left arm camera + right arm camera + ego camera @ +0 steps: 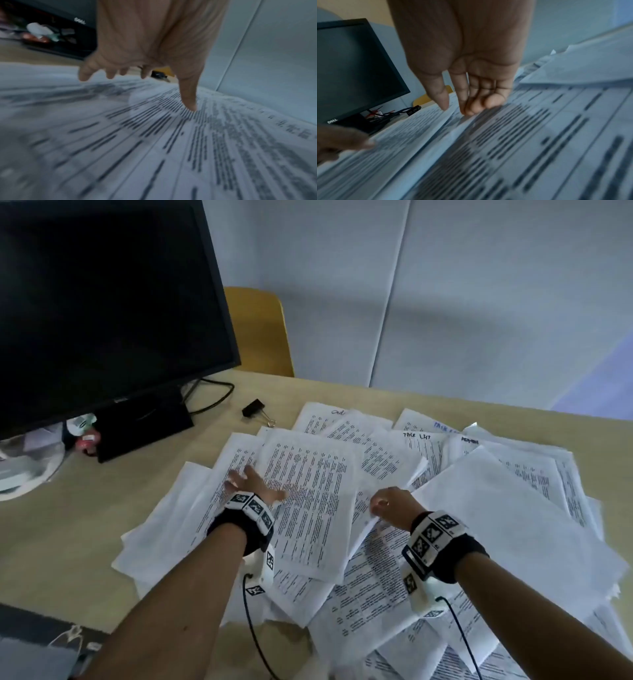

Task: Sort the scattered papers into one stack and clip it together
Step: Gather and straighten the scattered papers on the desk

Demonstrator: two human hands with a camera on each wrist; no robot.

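Several printed papers (479, 508) lie scattered and overlapping across the table. My left hand (253, 484) rests on a printed sheet (315, 491) with its fingers spread; in the left wrist view the thumb (189, 102) touches the text. My right hand (385, 503) is at that sheet's right edge. In the right wrist view the thumb (440, 97) lies on top of the sheet (412, 128) and the fingers (471, 106) sit under its edge, pinching it. A black binder clip (255, 409) lies on bare table behind the papers, apart from both hands, and also shows past the left fingers (158, 75).
A black monitor (102, 296) on its stand (144, 426) fills the left side, with a cable and small clutter (82, 433) beneath. A yellow chair (260, 330) stands behind the table. Bare tabletop (68, 525) shows to the left of the papers.
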